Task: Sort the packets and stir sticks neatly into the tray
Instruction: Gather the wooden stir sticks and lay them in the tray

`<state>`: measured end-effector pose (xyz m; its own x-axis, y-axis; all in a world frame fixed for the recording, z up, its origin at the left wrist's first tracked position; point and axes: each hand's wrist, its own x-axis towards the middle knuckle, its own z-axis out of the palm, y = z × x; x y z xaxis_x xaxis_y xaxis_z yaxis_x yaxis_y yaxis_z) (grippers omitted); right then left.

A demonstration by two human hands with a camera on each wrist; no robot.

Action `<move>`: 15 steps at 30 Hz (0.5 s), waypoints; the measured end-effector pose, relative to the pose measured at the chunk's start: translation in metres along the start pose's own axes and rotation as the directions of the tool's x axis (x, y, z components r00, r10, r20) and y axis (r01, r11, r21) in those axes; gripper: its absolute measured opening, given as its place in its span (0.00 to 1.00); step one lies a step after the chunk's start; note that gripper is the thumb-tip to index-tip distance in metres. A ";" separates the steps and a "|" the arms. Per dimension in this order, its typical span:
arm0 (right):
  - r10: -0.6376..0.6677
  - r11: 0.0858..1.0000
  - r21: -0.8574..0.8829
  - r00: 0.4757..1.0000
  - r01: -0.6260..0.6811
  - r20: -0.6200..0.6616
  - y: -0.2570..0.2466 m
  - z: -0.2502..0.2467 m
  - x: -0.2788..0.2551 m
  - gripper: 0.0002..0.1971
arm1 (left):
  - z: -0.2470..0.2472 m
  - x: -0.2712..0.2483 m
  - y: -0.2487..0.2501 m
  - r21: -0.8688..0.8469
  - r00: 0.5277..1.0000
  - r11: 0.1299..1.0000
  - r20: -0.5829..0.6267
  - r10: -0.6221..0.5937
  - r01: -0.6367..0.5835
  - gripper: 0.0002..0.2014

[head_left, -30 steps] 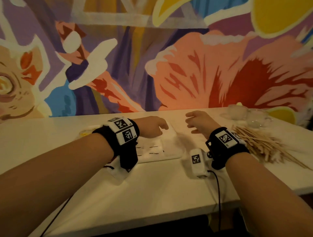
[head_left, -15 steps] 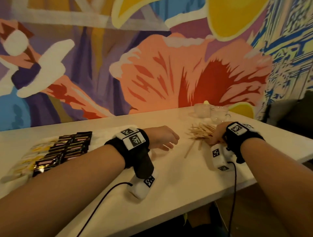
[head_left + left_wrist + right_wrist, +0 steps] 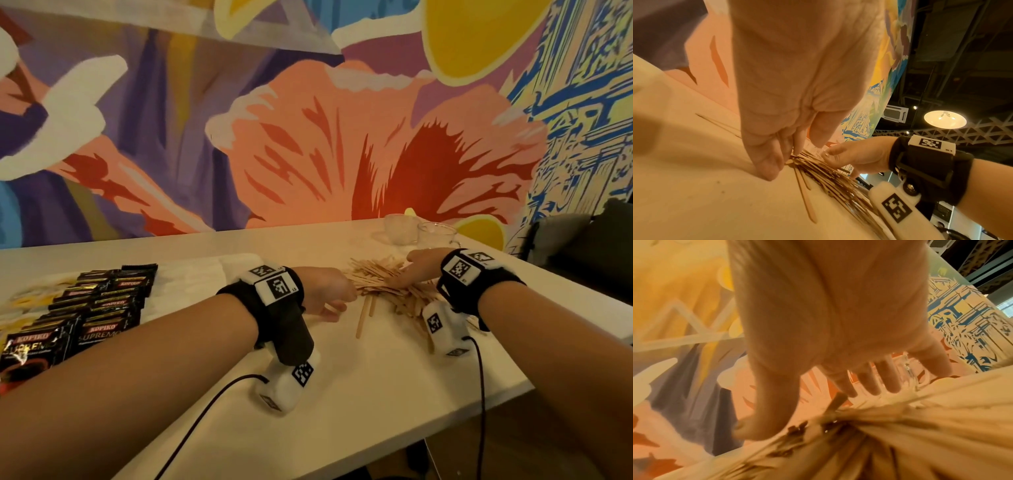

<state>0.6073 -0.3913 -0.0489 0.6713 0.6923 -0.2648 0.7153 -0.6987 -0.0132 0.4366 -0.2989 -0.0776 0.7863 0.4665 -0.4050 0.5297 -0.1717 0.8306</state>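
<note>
Worktop (image 3: 359, 394): pale, long, set against a painted mural wall (image 3: 308, 137).

Stir sticks (image 3: 383, 284): loose pile of thin wooden sticks on the worktop, right of centre, fanned in several directions. A few strays (image 3: 363, 317) lie at the pile's near-left edge, apart from the bulk. None seen in the tray.

Packets (image 3: 99, 308): dark sachets printed "KOPIKO SUPREMO", in overlapping rows at the left of the worktop. Yellow packets (image 3: 30, 301) show behind and left of them, blurred.

Tray (image 3: 198, 274): white, at the left behind the left wrist; only a pale surface and raised corner are clear, so whether the packets lie in it or beside it cannot be told.

Left hand (image 3: 325, 291): at the left edge of the stick pile, fingers (image 3: 797, 142) bunched and pointing down, tips touching the stick ends with the thumb alongside. Whether any stick is actually pinched cannot be told.

Right hand (image 3: 418, 267): laid over the far-right part of the pile, fingers (image 3: 885, 378) spread and fairly straight, thumb reaching down to the sticks; released, grasping nothing. The right wrist view is blurred.

Glass cups (image 3: 421, 231): two clear ones, side by side at the back of the worktop, just beyond the pile.

Chair (image 3: 589, 246): dark, past the right end of the worktop.
</note>
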 end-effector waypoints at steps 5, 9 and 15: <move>-0.099 0.995 -0.001 0.992 0.099 0.083 -0.011 0.003 0.000 0.39 | 0.006 0.005 0.006 -0.055 0.999 0.998 0.042 0.010 -0.008 0.08; -0.150 0.987 0.062 0.988 0.148 0.027 -0.016 0.004 0.003 0.41 | 0.011 0.005 0.011 -0.091 0.995 0.995 0.097 -0.025 0.033 0.08; 0.023 0.999 0.041 0.998 -0.020 -0.061 -0.005 -0.006 0.003 0.31 | 0.004 0.002 0.011 -0.187 0.997 0.982 -0.083 0.009 -0.024 0.13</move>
<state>0.6068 -0.3853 -0.0440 0.6980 0.6859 -0.2058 0.6930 -0.7194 -0.0474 0.4453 -0.3034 -0.0713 0.7621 0.5351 -0.3646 0.4415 -0.0176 0.8971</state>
